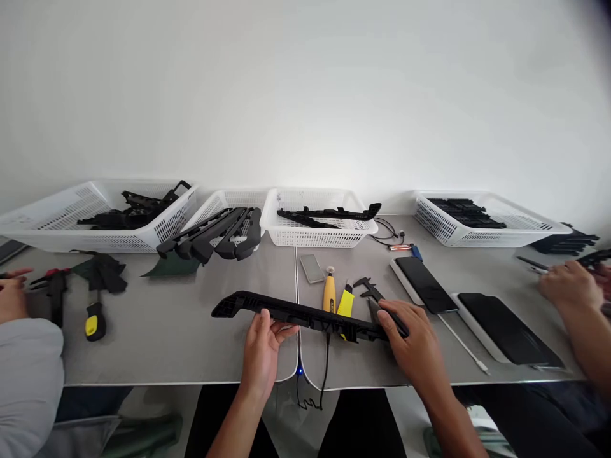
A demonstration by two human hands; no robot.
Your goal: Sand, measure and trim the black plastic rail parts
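Note:
A long black plastic trim piece (pixel 305 316) with a bent left end is held level above the table's front part. My left hand (pixel 265 343) grips it left of its middle, thumb on the near face and fingers beneath. Around its right end my right hand (pixel 410 334) is closed, hiding that tip. Behind the piece lie a yellow rotary tool (pixel 329 291) with a round white head, a bright yellow cutter (pixel 345 301) and a dark caliper (pixel 371 289), each partly covered by the piece or my right hand.
White baskets (pixel 317 239) of black parts line the wall. Black handles (pixel 224 232) overhang one basket. Phones (pixel 424 283) lie right, a screwdriver (pixel 95 321) left. Co-workers' hands (pixel 570 286) show at both sides. A cable (pixel 326 369) hangs over the front edge.

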